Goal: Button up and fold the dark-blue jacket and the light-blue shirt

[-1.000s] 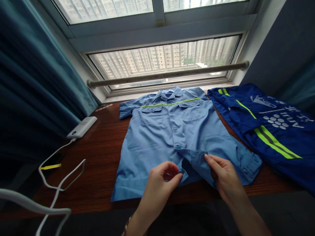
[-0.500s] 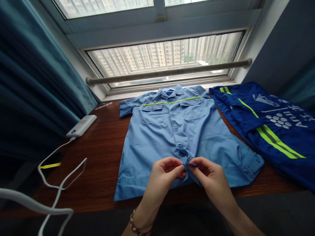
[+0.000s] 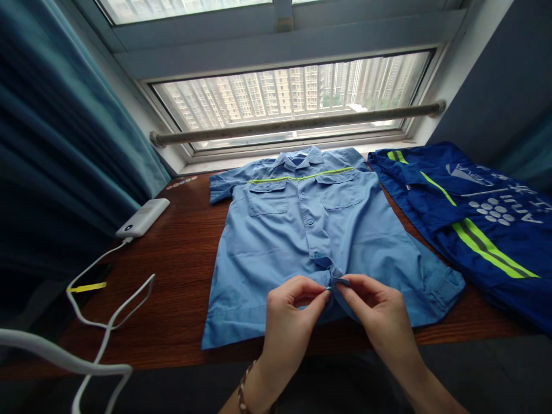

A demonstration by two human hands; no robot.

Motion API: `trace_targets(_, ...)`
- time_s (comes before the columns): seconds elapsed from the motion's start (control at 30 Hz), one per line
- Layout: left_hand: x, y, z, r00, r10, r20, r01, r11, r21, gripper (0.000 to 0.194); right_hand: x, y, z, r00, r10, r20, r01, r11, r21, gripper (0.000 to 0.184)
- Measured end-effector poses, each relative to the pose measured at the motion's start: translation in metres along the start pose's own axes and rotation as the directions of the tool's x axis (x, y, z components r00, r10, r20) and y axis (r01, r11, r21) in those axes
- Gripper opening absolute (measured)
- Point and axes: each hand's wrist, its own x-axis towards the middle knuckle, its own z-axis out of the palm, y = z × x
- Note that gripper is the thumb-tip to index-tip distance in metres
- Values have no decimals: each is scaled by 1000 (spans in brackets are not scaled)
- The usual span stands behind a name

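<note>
A light blue short-sleeved work shirt [image 3: 276, 241] with a yellow-green chest stripe lies face up on the dark wooden table [image 3: 181, 270], collar toward the window. My left hand [image 3: 293, 313] and my right hand [image 3: 377, 313] meet at the bottom of the shirt's front placket. Each hand pinches one edge of the placket near the hem, thumb against fingers, the two edges held together between them. The upper buttons look fastened.
A dark blue garment [image 3: 470, 218] with yellow-green stripes and white print lies to the right of the shirt. At the left sit a white power bank [image 3: 143, 218] and white cables [image 3: 107, 310]. A teal curtain [image 3: 64, 144] hangs at left; a window rail [image 3: 297, 123] runs behind.
My right hand came in from the right flap to the placket, and both hands now pinch the shirt's lower front edges together. The open lower flap has closed up.
</note>
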Motion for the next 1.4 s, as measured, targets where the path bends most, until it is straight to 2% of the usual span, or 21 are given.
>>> trace_targets(0.13, 1, -1, 0, 999, 33, -19, -33, 999, -3, 10, 0, -4, -6, 998, -20, 63, 20, 1000, 6, 26)
trace_targets(0.27, 3, 1, 1, 1000, 15, -14, -16, 996, -87, 7, 4, -1, -5, 983, -82, 162, 67, 993, 98, 18)
trace_targets(0.37, 4, 1, 2, 997, -71, 30, 76, 975, -207, 8, 7, 5, -2, 976, -199, 85, 202, 979, -21, 10)
trace_targets(0.5, 5, -3, 4, 984, -157, 82, 175, 937, -303, 17, 7, 7, 6, 925, -381, -17, 366, 900, -237, 7)
trace_targets(0.6, 7, -8, 6, 983, -186, 14, 181, 936, -302, 21, 5, 7, 12, 895, -445, -27, 414, 853, -318, 8)
trace_targets(0.7, 10, -13, 9, 984, -171, -42, 149, 938, -313, 17, 4, 8, 16, 887, -462, -13, 429, 832, -353, 9)
trace_targets(0.87, 14, -20, 9, 974, -224, -26, 186, 861, -473, 17, 6, 15, 15, 915, -401, -39, 366, 867, -339, 5)
trace_targets(1.03, 16, -21, 6, 931, -346, 118, 340, 701, -626, 21, 7, 18, 12, 967, -253, -20, 244, 947, -211, 9)
trace_targets(1.1, 16, -21, 6, 925, -351, 143, 357, 680, -640, 22, 8, 18, 12, 981, -192, -3, 189, 970, -153, 10)
trace_targets(1.17, 16, -22, 6, 937, -333, 109, 327, 717, -616, 21, 8, 18, 11, 990, -138, 15, 139, 985, -103, 12)
trace_targets(1.3, 12, -24, 7, 971, -238, -18, 201, 856, -476, 18, 9, 15, 11, 998, -41, 53, 42, 999, -28, 19)
trace_targets(1.4, 9, -24, 6, 991, -131, -31, 114, 942, -315, 15, 12, 16, 11, 992, 55, 116, -60, 997, 40, 25)
